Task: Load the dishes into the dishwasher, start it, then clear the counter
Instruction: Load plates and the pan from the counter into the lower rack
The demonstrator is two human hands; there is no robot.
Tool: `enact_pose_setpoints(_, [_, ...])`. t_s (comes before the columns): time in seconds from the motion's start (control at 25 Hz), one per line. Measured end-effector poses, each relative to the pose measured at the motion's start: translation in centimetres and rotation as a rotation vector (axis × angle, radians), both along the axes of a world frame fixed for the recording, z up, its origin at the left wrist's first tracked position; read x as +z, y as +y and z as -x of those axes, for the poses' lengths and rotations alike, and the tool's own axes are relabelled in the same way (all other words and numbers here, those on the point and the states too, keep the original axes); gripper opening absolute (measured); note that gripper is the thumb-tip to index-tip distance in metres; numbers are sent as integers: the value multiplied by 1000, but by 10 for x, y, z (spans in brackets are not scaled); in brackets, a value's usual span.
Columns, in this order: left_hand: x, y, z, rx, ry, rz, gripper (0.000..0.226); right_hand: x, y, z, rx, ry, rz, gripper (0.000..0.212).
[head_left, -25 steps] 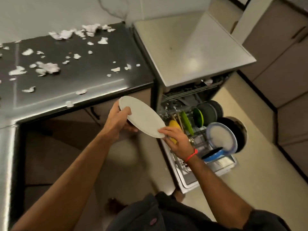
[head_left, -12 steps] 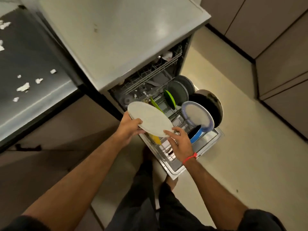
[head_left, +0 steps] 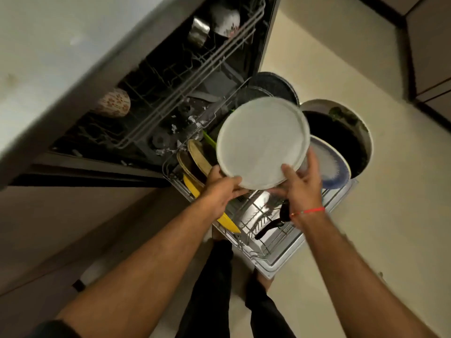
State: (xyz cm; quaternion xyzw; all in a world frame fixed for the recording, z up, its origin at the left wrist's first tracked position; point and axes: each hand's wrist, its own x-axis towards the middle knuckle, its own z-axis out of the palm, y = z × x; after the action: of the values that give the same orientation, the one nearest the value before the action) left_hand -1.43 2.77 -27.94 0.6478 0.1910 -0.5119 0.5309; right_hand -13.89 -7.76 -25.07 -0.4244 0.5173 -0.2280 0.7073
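Both hands' grip, left hand (head_left: 218, 191) and right hand (head_left: 302, 184), clasps one white plate (head_left: 262, 141).

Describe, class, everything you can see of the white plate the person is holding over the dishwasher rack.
The white plate is round and flat with a low raised rim, matte and pale, seemingly ceramic, and looks clean. It is tilted, its face toward the camera, above the pulled-out lower rack. The left hand grips its lower left edge and the right hand holds its lower right edge. It hides part of the blue-rimmed plate behind.
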Motion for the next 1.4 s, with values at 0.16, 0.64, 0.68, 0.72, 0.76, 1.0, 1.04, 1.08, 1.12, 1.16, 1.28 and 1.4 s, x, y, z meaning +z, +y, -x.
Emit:
enact_pose_setpoints(0.16, [-27,-33,-5,-69,25,1,48,-39,-41,-11,201,205,552,72])
enact_pose_setpoints(0.64, [-82,1,-10,-111,-90,-47,26,-157,-57,-79,519,543,825,83])
enact_pose_setpoints(0.68, [-83,3,-9,-104,-90,-55,26,-158,-61,-76,513,550,835,82])
enact_pose_setpoints(0.72, [-85,3,-7,-97,-86,-59,27,-157,-61,-72,528,550,850,81])
enact_pose_setpoints(0.76, [-84,4,-5,-93,-82,-57,27,-154,-59,-70,539,544,878,81])
enact_pose_setpoints(1.0, [-76,3,1,-94,-96,-23,27,-145,-57,-91,550,566,908,87])
enact_pose_setpoints(1.04, [-75,3,0,-87,-100,-19,27,-142,-57,-93,549,586,894,87])
enact_pose_setpoints(1.08, [-74,4,-1,-82,-104,-15,27,-139,-57,-94,570,608,903,85])
enact_pose_setpoints(1.12, [-73,4,-1,-78,-107,-13,27,-135,-55,-92,615,643,946,83])
enact_pose_setpoints(1.16, [-72,5,0,-75,-108,-10,27,-134,-54,-91,675,687,1012,82])
enact_pose_setpoints(1.28, [-70,5,7,-56,-93,-3,25,-132,-52,-91,781,795,1154,83])
enact_pose_setpoints(1.4, [-70,8,14,-47,-79,-7,23,-132,-46,-91,773,857,1206,83])
